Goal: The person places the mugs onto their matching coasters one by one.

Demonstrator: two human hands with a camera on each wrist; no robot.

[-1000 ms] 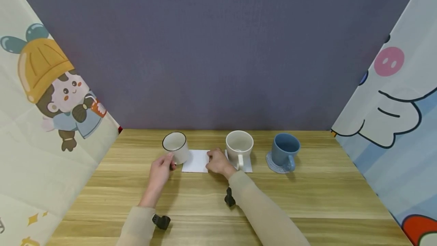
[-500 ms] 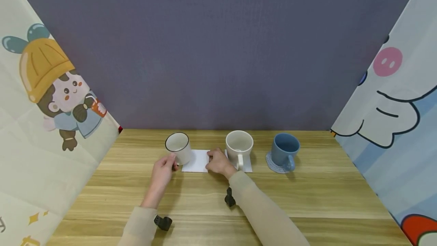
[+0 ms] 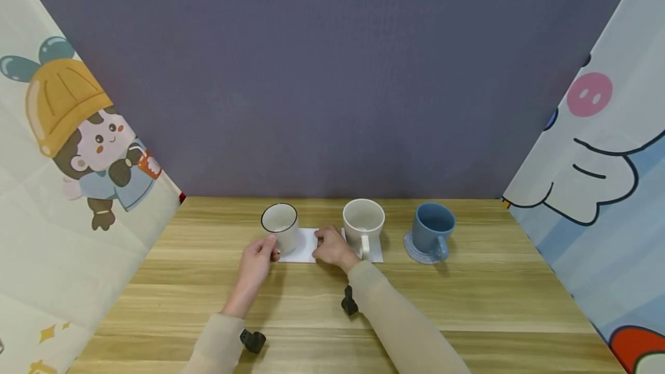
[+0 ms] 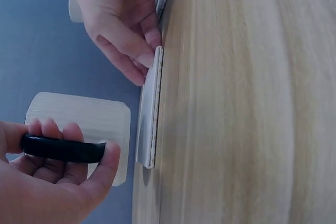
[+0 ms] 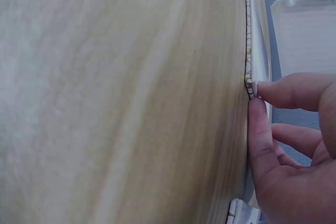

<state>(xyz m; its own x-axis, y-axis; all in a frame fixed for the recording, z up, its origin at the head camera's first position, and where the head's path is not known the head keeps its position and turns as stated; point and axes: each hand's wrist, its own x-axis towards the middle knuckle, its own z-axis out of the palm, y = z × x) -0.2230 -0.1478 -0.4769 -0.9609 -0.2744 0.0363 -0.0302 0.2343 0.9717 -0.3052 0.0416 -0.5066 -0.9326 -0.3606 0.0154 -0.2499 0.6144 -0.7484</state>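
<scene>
My left hand (image 3: pixel 256 260) grips the black handle (image 4: pixel 63 148) of a white mug (image 3: pixel 287 240) with a dark rim. The upright mug overlaps the left part of a white square coaster (image 3: pixel 306 247) in the head view. From the left wrist view, a narrow gap shows between the mug's base and the coaster's top. My right hand (image 3: pixel 335 247) pinches the coaster's right edge between thumb and fingertip, clearest in the right wrist view, where the coaster (image 5: pixel 250 40) lies on the table.
Just right of my right hand, a plain white mug (image 3: pixel 363 221) stands on another white square coaster (image 3: pixel 376 250). Further right, a blue mug (image 3: pixel 432 229) sits on a round pale-blue coaster (image 3: pixel 415 251). A dark wall panel (image 3: pixel 332 85) rises behind the wooden table (image 3: pixel 312 310).
The left hand has carried the dark-rimmed mug to the right, from beside the coaster to over its left part. The right hand has stayed at the coaster's edge.
</scene>
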